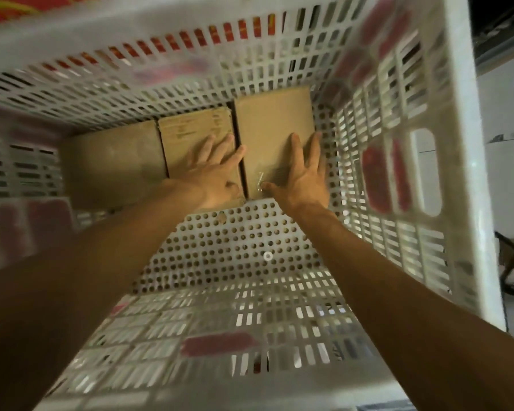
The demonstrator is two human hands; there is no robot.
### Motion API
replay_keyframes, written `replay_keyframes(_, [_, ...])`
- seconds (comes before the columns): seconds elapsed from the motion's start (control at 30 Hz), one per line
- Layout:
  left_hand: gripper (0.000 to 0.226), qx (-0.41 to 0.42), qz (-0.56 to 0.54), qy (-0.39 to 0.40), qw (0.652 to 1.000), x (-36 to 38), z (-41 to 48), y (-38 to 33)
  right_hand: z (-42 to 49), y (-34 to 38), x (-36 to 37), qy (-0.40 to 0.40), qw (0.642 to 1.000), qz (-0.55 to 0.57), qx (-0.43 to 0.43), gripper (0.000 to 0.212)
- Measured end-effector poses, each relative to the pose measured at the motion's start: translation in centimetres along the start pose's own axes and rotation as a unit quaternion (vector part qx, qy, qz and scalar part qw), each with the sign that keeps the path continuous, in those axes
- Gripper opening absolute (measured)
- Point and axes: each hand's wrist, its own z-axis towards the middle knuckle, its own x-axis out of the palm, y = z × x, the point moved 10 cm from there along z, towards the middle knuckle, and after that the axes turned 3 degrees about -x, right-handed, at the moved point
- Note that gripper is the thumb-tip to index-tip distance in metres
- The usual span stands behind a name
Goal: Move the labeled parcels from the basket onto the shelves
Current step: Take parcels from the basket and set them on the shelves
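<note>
Basket (161, 81): white plastic with slotted walls and a floor full of round holes. We look straight down into it, and both bare arms reach in from the near side.
Boxes: three brown cardboard parcels sit in a row on the basket floor, tight against the far wall.
Right box (272, 123): plain-topped, the nearest of the three to the right wall. A scrap of clear tape (260, 177) is stuck near its close edge.
Middle box (190, 134): faint print on top. It stands just beside the right box, with a dark narrow gap between them.
Left box (116, 161): in shadow and blurred, touched by neither hand.
Left grip (217, 170): spread flat, palm down, on the near right part of the middle box. The fingers are straight and point at the far wall, the outermost one reaches to the gap, and the thumb is tucked down at the box's near right corner. Whether the thumb hooks into the gap I cannot tell.
Right grip (304, 179): also spread and palm down, over the near right part of the right box. The straight fingers run along its right edge close to the basket wall, and the thumb stretches left along the near edge, its tip at the tape.
Hold: neither grip is wrapped round a box. Both parcels lie under the palms, flat on the floor.
Floor: the stretch nearer us is bare apart from a small white ring (267, 256).
Walls: blurred red patches show on them.
</note>
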Motion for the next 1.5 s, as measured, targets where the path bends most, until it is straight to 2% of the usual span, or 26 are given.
replay_keyframes(0.07, [0.068,0.002,-0.063,-0.024,0.998,-1.9,-1.5,-0.8,-0.6,0.6,-1.1,0.018,1.0,-0.002,0.006,0.095])
replay_keyframes(0.13, [0.062,0.007,-0.13,-0.055,0.99,-3.7,-3.2,-1.3,-1.5,1.9,-2.9,0.004,1.0,0.016,-0.021,0.077])
replay_keyframes(0.23, [0.059,0.027,-0.164,-0.061,0.984,-5.5,-6.4,-1.6,-4.3,4.3,-5.3,0.027,0.992,0.112,-0.048,0.059])
replay_keyframes(0.33, [0.054,0.023,-0.209,-0.04,0.977,-7.5,-9.9,-0.4,-7.1,6.6,-6.8,0.091,0.979,0.182,-0.027,0.054])
replay_keyframes(0.53, [0.046,0.026,-0.249,-0.045,0.967,-13.2,-17.1,3.8,-12.1,13.1,-11.6,0.088,0.977,0.193,-0.037,0.055])
replay_keyframes(0.73, [0.039,0.066,-0.266,-0.137,0.952,-20.1,-26.7,9.4,-18.3,25.7,-17.2,0.064,0.973,0.148,-0.165,0.042])
replay_keyframes(0.9, [0.035,0.071,-0.279,-0.192,0.938,-23.7,-35.8,16.4,-24.1,37.7,-21.1,0.016,0.951,0.132,-0.28,0.036])
replay_keyframes(1.13, [0.03,0.006,-0.348,-0.305,0.886,-26.0,-49.4,26.0,-31.4,51.1,-21.2,0.016,0.907,0.144,-0.395,0.037])
replay_keyframes(1.37, [0.043,-0.108,-0.412,-0.421,0.801,-23.7,-62.7,32.7,-39.9,61.1,-20.3,0.085,0.852,0.176,-0.486,0.051])
replay_keyframes(1.5, [0.047,-0.211,-0.381,-0.491,0.755,-21.1,-70.4,34.8,-45.6,65.6,-18.0,0.127,0.81,0.088,-0.566,0.059])
